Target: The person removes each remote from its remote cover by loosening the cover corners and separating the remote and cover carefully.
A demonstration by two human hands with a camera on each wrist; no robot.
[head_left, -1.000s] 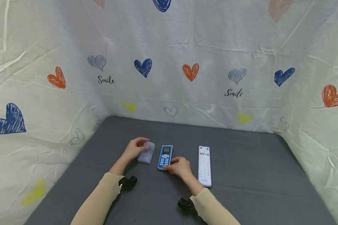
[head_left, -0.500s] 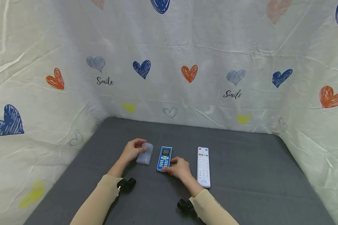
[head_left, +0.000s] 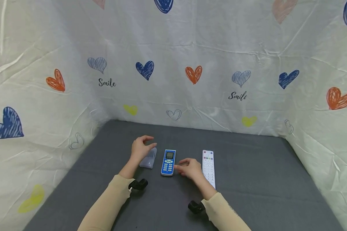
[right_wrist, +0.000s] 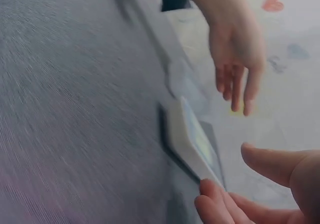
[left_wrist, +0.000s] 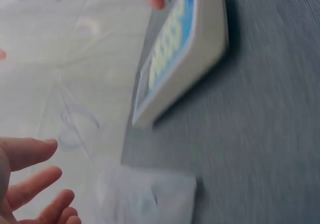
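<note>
A translucent plastic case lies on the dark grey cloth, left of a blue remote control with a small screen and yellowish buttons. My left hand hovers over the case's far end, thumb and fingers spread with nothing between them; the left wrist view shows its fingers apart from the blurred case. Beside the remote's lower right edge is my right hand, thumb and fingers parted around nothing. The right wrist view has the blue remote lying flat just past the right fingertips.
A long white remote control lies to the right, its lower end partly behind the right forearm. The grey table cloth stretches around these things. White curtains printed with hearts enclose the back and sides.
My left hand has let go of the case and risen above it. My right hand has released the blue remote and shifted slightly right. Both remotes stay in place.
</note>
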